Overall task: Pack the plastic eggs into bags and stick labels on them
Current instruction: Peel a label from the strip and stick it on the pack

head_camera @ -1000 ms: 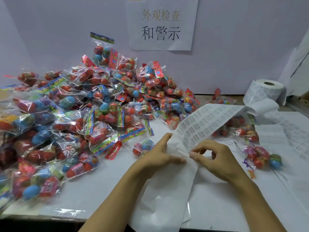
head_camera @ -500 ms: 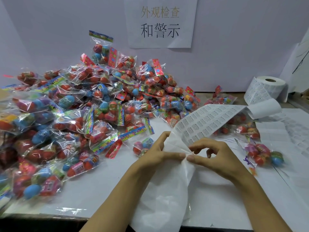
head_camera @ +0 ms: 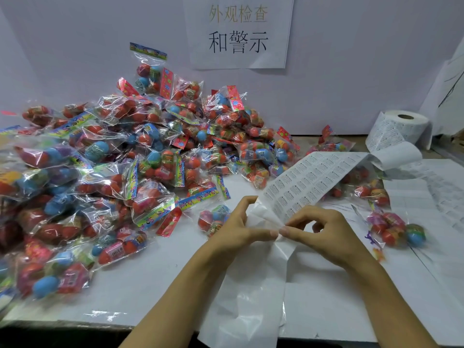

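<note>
A long white label strip (head_camera: 308, 182) runs from a roll (head_camera: 401, 126) at the back right down to the table's front edge. My left hand (head_camera: 238, 229) and my right hand (head_camera: 324, 234) both pinch the strip where the printed labels end, fingertips nearly touching. A big pile of clear bags of coloured plastic eggs (head_camera: 120, 167) covers the left of the table. One small bag (head_camera: 213, 219) lies just left of my left hand. Another bag of eggs (head_camera: 394, 229) lies to the right of my right hand.
Empty backing paper (head_camera: 251, 297) hangs over the table's front edge. More used label sheets (head_camera: 431, 197) lie on the right. A few bags (head_camera: 369, 189) sit under the strip. A paper sign with Chinese characters (head_camera: 238, 31) is on the back wall.
My two hands have drawn closer on the strip, thumb and finger tips now almost meeting. The strip has creased more between them.
</note>
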`<state>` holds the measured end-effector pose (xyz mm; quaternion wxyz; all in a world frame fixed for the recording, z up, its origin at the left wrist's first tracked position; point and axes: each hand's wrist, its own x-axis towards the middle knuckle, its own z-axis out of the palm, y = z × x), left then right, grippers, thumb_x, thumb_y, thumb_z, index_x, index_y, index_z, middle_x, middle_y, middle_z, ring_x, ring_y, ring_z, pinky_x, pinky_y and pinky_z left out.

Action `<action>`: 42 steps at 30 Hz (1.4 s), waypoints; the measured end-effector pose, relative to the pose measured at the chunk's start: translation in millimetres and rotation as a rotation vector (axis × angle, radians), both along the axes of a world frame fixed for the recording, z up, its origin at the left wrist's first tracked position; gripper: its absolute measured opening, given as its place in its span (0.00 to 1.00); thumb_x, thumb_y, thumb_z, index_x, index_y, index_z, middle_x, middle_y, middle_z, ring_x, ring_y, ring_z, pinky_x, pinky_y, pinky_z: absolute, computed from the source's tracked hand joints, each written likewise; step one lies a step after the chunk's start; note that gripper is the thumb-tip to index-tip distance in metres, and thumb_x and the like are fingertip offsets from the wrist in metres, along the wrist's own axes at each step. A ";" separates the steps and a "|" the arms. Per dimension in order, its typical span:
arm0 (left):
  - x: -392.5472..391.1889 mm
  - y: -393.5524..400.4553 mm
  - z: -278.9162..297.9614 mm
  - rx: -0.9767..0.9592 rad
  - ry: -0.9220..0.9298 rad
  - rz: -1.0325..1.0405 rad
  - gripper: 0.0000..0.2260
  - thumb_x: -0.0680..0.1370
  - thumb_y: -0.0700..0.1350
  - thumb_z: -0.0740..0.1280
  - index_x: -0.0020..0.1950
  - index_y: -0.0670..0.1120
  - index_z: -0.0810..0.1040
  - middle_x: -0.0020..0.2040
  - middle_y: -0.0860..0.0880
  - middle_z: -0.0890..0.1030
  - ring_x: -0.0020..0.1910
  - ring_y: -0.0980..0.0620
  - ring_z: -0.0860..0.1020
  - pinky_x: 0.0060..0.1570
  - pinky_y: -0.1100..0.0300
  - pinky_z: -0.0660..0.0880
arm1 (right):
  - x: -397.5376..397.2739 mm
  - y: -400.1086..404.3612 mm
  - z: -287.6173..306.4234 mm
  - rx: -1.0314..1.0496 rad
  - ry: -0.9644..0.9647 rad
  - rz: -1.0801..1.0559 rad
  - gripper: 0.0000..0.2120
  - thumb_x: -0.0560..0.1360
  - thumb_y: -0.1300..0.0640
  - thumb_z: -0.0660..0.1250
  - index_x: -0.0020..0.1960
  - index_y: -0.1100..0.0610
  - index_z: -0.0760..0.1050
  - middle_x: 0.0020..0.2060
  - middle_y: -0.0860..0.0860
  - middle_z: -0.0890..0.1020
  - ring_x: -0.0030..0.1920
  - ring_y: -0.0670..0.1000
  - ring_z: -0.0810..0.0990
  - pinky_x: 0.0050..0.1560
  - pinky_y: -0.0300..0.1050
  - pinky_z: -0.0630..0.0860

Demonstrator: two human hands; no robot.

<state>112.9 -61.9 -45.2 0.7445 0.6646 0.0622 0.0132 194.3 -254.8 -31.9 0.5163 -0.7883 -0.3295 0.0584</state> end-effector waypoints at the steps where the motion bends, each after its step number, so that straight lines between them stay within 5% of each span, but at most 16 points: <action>1: 0.1 -0.8 -0.2 -0.002 -0.006 -0.002 0.27 0.73 0.29 0.74 0.66 0.50 0.72 0.53 0.50 0.87 0.51 0.51 0.86 0.46 0.60 0.81 | 0.7 0.4 -1.0 -0.013 0.035 0.016 0.10 0.63 0.40 0.77 0.38 0.44 0.85 0.37 0.46 0.86 0.36 0.41 0.80 0.37 0.31 0.68; 5: 2.4 -1.1 -1.7 0.009 -0.022 -0.001 0.26 0.73 0.29 0.74 0.63 0.52 0.72 0.51 0.54 0.87 0.49 0.55 0.86 0.46 0.62 0.81 | 4.1 0.2 -1.8 -0.005 0.170 0.059 0.05 0.72 0.54 0.77 0.37 0.50 0.86 0.37 0.49 0.86 0.38 0.44 0.79 0.42 0.39 0.72; 8: 3.0 -1.1 -3.6 0.042 -0.019 -0.004 0.27 0.73 0.31 0.76 0.62 0.55 0.71 0.49 0.60 0.87 0.47 0.59 0.85 0.43 0.65 0.80 | 5.3 -0.9 -3.5 -0.025 0.154 0.016 0.11 0.73 0.60 0.75 0.34 0.48 0.85 0.35 0.46 0.85 0.38 0.43 0.80 0.41 0.34 0.72; 11: 4.9 -2.8 -5.9 0.053 -0.027 0.054 0.30 0.70 0.35 0.79 0.63 0.57 0.71 0.52 0.53 0.87 0.49 0.53 0.86 0.45 0.60 0.82 | 6.0 1.7 -6.1 -0.017 0.094 -0.077 0.12 0.73 0.63 0.74 0.34 0.51 0.85 0.33 0.45 0.85 0.35 0.40 0.80 0.39 0.30 0.71; 14: 4.1 -4.7 -7.4 0.178 -0.070 0.115 0.36 0.67 0.43 0.80 0.69 0.61 0.67 0.63 0.49 0.81 0.56 0.50 0.84 0.57 0.52 0.82 | 11.2 -0.5 -7.7 0.138 0.022 -0.344 0.11 0.74 0.62 0.74 0.34 0.52 0.83 0.30 0.43 0.83 0.33 0.40 0.78 0.41 0.38 0.73; 16: 1.5 -6.0 -9.3 0.329 -0.138 0.070 0.42 0.69 0.44 0.82 0.73 0.67 0.61 0.72 0.55 0.71 0.65 0.57 0.78 0.65 0.59 0.76 | 14.7 -3.4 -7.6 0.267 -0.032 -0.525 0.10 0.76 0.58 0.73 0.36 0.50 0.82 0.32 0.41 0.83 0.37 0.44 0.80 0.43 0.44 0.75; 18: -0.6 -8.3 -8.9 0.498 -0.235 0.038 0.37 0.72 0.45 0.80 0.72 0.67 0.65 0.79 0.59 0.61 0.75 0.64 0.65 0.72 0.67 0.66 | 13.1 -1.4 -7.1 0.326 -0.097 -0.590 0.10 0.77 0.55 0.72 0.37 0.47 0.80 0.33 0.43 0.83 0.40 0.49 0.82 0.43 0.44 0.77; 20: 1.1 -8.5 -7.3 0.626 -0.320 0.110 0.19 0.75 0.45 0.77 0.64 0.55 0.80 0.78 0.56 0.65 0.75 0.67 0.63 0.73 0.68 0.61 | 5.7 6.5 -6.7 0.311 -0.227 -0.556 0.10 0.77 0.54 0.72 0.38 0.45 0.78 0.36 0.42 0.82 0.40 0.48 0.81 0.40 0.42 0.76; 22: 2.6 -9.8 -4.5 0.493 -0.322 0.169 0.07 0.79 0.44 0.73 0.54 0.43 0.85 0.68 0.49 0.79 0.68 0.60 0.76 0.70 0.59 0.70 | -3.1 15.9 -6.3 0.285 -0.378 -0.489 0.08 0.77 0.52 0.72 0.39 0.47 0.78 0.38 0.42 0.81 0.40 0.44 0.80 0.37 0.42 0.73; 25: -1.8 -11.9 5.6 0.075 -0.193 0.178 0.18 0.80 0.52 0.66 0.52 0.38 0.85 0.51 0.42 0.86 0.52 0.48 0.85 0.56 0.54 0.81 | -10.1 28.3 -6.3 0.222 -0.586 -0.404 0.07 0.75 0.56 0.75 0.41 0.56 0.80 0.38 0.48 0.81 0.38 0.43 0.77 0.37 0.37 0.70; 29: -6.4 1.2 14.3 -0.108 -0.146 0.179 0.20 0.78 0.54 0.67 0.53 0.38 0.86 0.52 0.40 0.86 0.51 0.43 0.85 0.51 0.53 0.82 | -12.0 40.9 -2.4 0.139 -0.726 -0.336 0.09 0.72 0.57 0.78 0.46 0.62 0.83 0.42 0.54 0.83 0.40 0.50 0.79 0.46 0.27 0.70; 33: -11.9 15.4 19.3 -0.165 -0.194 0.120 0.10 0.81 0.46 0.70 0.51 0.40 0.87 0.49 0.40 0.86 0.49 0.44 0.84 0.49 0.56 0.81 | -12.2 49.8 3.8 0.137 -0.772 -0.240 0.12 0.73 0.53 0.76 0.48 0.62 0.83 0.45 0.55 0.83 0.44 0.52 0.81 0.47 0.41 0.79; 39: -17.9 41.6 21.6 -0.176 -0.219 0.176 0.06 0.76 0.40 0.71 0.45 0.42 0.88 0.39 0.44 0.84 0.37 0.50 0.81 0.38 0.60 0.78 | -11.0 73.2 18.8 0.098 -0.399 0.001 0.22 0.68 0.40 0.73 0.53 0.56 0.85 0.52 0.48 0.81 0.54 0.45 0.79 0.48 0.37 0.77; 42: -19.7 57.2 21.8 -0.103 -0.223 0.249 0.07 0.75 0.42 0.72 0.48 0.40 0.88 0.40 0.43 0.83 0.34 0.51 0.77 0.35 0.61 0.73 | -7.4 87.3 20.0 0.156 -0.185 0.022 0.13 0.71 0.46 0.75 0.44 0.55 0.86 0.48 0.46 0.83 0.52 0.45 0.81 0.46 0.47 0.79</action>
